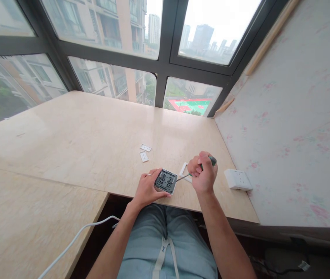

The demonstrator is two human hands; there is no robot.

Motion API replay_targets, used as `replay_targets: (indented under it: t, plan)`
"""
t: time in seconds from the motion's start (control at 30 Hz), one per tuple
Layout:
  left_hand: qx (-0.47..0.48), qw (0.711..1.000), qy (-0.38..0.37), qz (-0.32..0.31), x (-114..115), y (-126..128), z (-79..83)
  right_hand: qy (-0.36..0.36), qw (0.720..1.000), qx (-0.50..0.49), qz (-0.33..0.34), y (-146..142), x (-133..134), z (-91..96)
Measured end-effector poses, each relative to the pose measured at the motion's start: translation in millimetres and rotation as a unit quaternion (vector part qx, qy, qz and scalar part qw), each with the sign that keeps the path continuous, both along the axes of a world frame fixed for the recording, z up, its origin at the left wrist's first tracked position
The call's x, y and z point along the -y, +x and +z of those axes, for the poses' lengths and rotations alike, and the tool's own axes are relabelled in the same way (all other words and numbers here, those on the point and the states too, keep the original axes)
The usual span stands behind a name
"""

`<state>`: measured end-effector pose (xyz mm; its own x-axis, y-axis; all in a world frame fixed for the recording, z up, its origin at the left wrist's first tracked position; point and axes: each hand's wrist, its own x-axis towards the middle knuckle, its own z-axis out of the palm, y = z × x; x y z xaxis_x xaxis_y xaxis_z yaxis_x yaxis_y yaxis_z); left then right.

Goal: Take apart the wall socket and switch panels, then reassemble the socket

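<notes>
Head view, lower centre: left hand [147, 190] grips the seemingly light, rigid socket module [165, 181] by its edges, the best hold, while right hand [202, 176] clamps a screwdriver [184, 178].

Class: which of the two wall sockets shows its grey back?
The socket held in the left hand; the other socket lies white face up by the wall.

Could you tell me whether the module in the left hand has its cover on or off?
Off, it seems: the module shows bare grey workings, and a white frame lies apart on the tabletop beside it.
</notes>
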<state>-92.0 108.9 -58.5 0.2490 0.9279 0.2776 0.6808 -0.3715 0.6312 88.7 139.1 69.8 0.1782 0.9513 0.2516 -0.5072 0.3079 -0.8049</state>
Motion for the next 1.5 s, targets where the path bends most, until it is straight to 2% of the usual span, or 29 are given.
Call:
replay_targets:
  t: [0.43,1.5]
  plan:
    - [0.002,1.0,-0.003,-0.002,0.2,-0.1,0.2,-0.011,1.0,0.013,0.026,-13.7,-4.6,-14.9]
    - [-0.015,1.0,-0.008,0.002,0.7,0.7,1.9,0.027,0.99,0.038,0.13,-8.2,-3.2,-19.7]
